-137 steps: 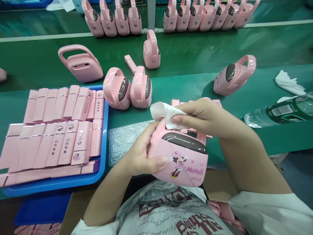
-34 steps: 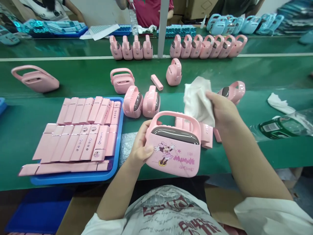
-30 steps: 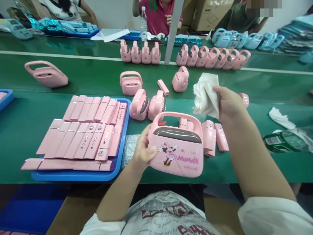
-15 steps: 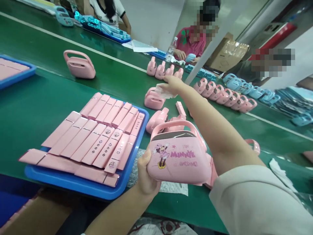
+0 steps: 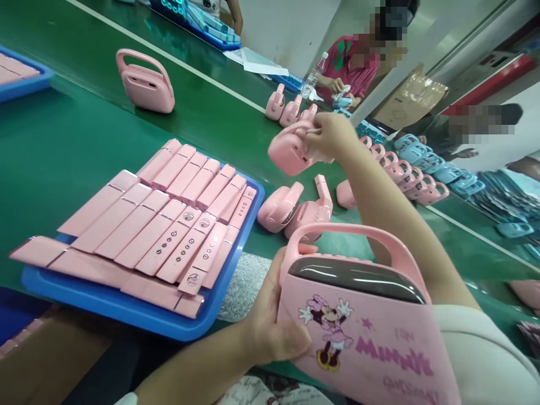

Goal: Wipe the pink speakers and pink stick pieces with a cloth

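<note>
My left hand (image 5: 274, 320) is closed around the side of a pink portable speaker (image 5: 363, 337) with a carry handle, a dark glossy top strip and a cartoon mouse print. It is held close to me, its printed face toward the camera. With my right arm stretched out, my right hand (image 5: 335, 135) grips a second pink speaker (image 5: 289, 152) near its handle, tilted above the table. Below that lie two more pink speakers, one rounded (image 5: 278, 208) and one with its handle sticking up (image 5: 312, 211). Whether the white tissue is still in my right hand is unclear.
A blue tray (image 5: 185, 332) of pink bar-shaped parts (image 5: 164, 236) stands at left. One pink speaker (image 5: 147, 87) stands farther back. Rows of pink speakers (image 5: 405, 174) and blue speakers (image 5: 439, 157) line the right. Co-workers sit across the green table (image 5: 84, 132).
My right hand has closed on a pink speaker and raised it off the table; earlier it reached over it with a white tissue. The left-hand speaker now appears nearer and lower.
</note>
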A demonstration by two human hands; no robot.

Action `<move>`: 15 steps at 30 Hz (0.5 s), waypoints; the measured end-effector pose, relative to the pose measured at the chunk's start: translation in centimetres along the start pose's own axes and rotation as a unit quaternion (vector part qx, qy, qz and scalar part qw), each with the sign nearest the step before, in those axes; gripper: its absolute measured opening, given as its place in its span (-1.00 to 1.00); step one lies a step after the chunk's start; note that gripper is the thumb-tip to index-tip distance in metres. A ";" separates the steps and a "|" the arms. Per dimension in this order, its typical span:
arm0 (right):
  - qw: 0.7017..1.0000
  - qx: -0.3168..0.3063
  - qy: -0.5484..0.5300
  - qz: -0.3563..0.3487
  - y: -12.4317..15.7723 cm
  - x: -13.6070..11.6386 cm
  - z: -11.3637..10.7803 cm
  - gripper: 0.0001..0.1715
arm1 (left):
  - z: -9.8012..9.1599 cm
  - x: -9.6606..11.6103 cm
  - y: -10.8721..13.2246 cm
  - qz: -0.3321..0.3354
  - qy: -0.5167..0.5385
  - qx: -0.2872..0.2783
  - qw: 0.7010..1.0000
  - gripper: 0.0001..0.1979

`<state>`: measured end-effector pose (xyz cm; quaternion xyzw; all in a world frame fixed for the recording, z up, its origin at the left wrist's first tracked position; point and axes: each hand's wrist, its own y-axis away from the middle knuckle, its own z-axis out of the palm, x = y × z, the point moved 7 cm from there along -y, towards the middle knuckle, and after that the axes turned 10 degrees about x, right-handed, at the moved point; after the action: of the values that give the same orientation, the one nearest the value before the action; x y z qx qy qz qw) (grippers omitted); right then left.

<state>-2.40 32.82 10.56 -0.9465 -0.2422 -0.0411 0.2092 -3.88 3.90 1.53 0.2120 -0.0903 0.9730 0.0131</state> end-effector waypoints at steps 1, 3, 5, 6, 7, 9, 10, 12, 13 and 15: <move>0.999 0.042 -0.025 0.017 0.7 0.7 -2.2 -0.72 | 0.3 0.0 0.0 0.005 -0.008 -0.018 1.000 -0.36; 0.987 0.118 -0.098 0.041 2.9 1.9 -6.7 -0.72 | 0.4 0.0 0.2 0.010 -0.020 -0.019 1.000 -0.40; 0.982 0.142 -0.120 0.045 5.9 2.7 -10.6 -0.71 | 0.5 0.0 0.4 0.006 -0.025 -0.001 1.000 -0.36; 0.979 0.153 -0.128 0.044 7.7 2.9 -12.4 -0.71 | 0.6 -0.1 0.6 -0.002 -0.024 0.007 1.000 -0.34; 0.977 0.158 -0.139 0.041 9.5 3.1 -14.0 -0.72 | 0.7 -0.2 0.8 -0.012 -0.019 0.011 1.000 -0.34; 0.983 0.113 -0.126 0.068 13.0 3.7 -15.5 -0.79 | 1.1 -0.5 1.1 -0.027 -0.002 0.002 1.000 -0.34; 0.986 0.079 -0.130 0.073 14.7 3.8 -15.7 -0.81 | 1.3 -0.6 1.3 -0.028 0.004 -0.008 1.000 -0.34; 0.987 0.011 -0.147 0.066 17.9 3.4 -14.9 -0.84 | 1.5 -0.7 1.5 -0.022 0.009 -0.024 0.999 -0.31; 0.985 -0.029 -0.163 0.056 19.4 3.0 -13.9 -0.88 | 1.4 -0.8 1.5 -0.025 0.005 -0.028 0.999 -0.29; 0.975 -0.090 -0.197 0.052 22.4 1.9 -11.7 -0.91 | 1.2 -1.3 1.6 -0.049 -0.013 -0.023 0.998 -0.26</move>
<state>10.22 11.01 13.12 -0.9621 -0.2248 0.1359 0.0730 -2.31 2.13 1.79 0.2281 -0.1024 0.9661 0.0645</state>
